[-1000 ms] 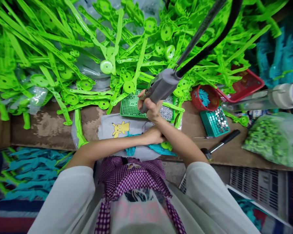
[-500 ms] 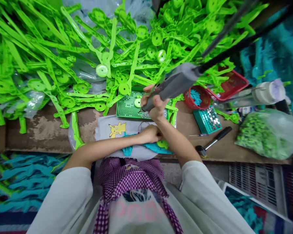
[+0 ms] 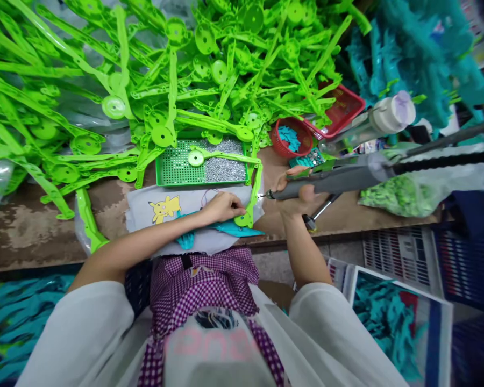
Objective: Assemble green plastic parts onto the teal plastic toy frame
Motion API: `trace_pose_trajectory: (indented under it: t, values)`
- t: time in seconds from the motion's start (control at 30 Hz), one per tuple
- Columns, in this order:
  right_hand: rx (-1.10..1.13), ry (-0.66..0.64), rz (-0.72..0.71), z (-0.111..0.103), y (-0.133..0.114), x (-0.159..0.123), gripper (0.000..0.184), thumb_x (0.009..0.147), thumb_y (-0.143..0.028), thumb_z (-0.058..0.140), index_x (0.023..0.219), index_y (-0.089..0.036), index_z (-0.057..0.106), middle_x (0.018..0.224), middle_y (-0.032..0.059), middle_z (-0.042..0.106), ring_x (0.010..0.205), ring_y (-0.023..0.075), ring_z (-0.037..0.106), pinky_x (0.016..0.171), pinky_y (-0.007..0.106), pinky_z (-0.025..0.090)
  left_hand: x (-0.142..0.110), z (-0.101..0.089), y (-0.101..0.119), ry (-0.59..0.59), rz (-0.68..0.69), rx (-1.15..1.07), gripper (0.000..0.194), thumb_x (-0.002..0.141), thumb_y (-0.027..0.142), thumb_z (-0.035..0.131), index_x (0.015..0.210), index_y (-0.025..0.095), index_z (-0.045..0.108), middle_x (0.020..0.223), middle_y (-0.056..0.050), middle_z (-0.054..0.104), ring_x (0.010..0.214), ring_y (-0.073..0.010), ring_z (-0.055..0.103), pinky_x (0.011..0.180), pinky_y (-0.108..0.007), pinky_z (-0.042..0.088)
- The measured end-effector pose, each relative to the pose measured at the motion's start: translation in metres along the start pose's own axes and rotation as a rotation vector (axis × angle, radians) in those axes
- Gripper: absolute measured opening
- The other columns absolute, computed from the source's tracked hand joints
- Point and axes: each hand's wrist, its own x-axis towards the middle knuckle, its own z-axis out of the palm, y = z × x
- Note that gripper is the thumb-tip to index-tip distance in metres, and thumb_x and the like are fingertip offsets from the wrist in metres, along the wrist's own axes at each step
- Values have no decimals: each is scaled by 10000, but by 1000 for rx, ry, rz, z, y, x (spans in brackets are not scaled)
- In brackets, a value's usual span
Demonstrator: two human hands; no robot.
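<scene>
My right hand [image 3: 296, 191] grips a grey power screwdriver [image 3: 339, 180] that lies nearly level, its tip pointing left toward a green plastic strap piece [image 3: 252, 201]. My left hand [image 3: 221, 207] is closed, its fingers pinching at the round end of that green piece and a teal piece [image 3: 234, 229] under it, on a grey cloth with a yellow cartoon print [image 3: 167, 208]. Just beyond the cloth a green tray [image 3: 177, 169] holds small silver screws and another green strap.
A big heap of green plastic straps [image 3: 153, 70] covers the back of the bench. A red bowl of teal bits [image 3: 292, 138], a red basket [image 3: 341, 110], a bag of green parts [image 3: 395, 196], a hammer [image 3: 320, 210] and a white-capped bottle [image 3: 377, 121] lie to the right. Teal parts fill boxes below.
My right hand swung the screwdriver from above the screw tray down and to the right, so it now lies level beside the green piece. My view shifted to the right.
</scene>
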Motion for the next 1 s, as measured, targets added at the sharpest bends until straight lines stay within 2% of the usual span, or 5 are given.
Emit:
trace_pose_trajectory:
  t: [0.1,0.33,0.63,0.8,1.0]
  values:
    - [2,-5,25,0,1,3,746,564,-906,558,1011,-315,641,540,-56,371,436,176,459,405,319,391,1,0,-1,-4,-15,11,105,862,250,728,874,177,803,882,-61,787,783,-168,683,742,-296,471]
    - [116,-23,-15,-2,1,3,592,622,-823,623,847,-276,620,484,-78,389,373,122,380,390,275,380,2,0,-2,-10,-16,17,115,866,257,729,893,175,807,888,-55,791,779,-162,682,724,-292,459]
    - [0,-19,-9,-1,3,4,643,602,-897,559,812,-289,568,481,-80,329,381,129,346,375,267,299,2,0,-2,-11,-19,11,128,872,265,719,891,171,803,880,-54,788,773,-164,681,722,-289,461]
    - [-18,10,-16,-3,8,4,664,626,-913,515,826,-283,576,480,-84,316,379,135,390,393,273,347,2,-2,-1,-12,-19,6,127,872,260,720,893,167,805,882,-58,788,782,-167,684,729,-288,461]
    - [66,7,54,-5,17,3,580,625,-833,604,742,-268,552,454,-72,408,388,146,467,425,294,425,1,-2,0,-9,-8,-5,114,865,242,731,892,158,804,894,-63,791,781,-161,685,723,-282,453]
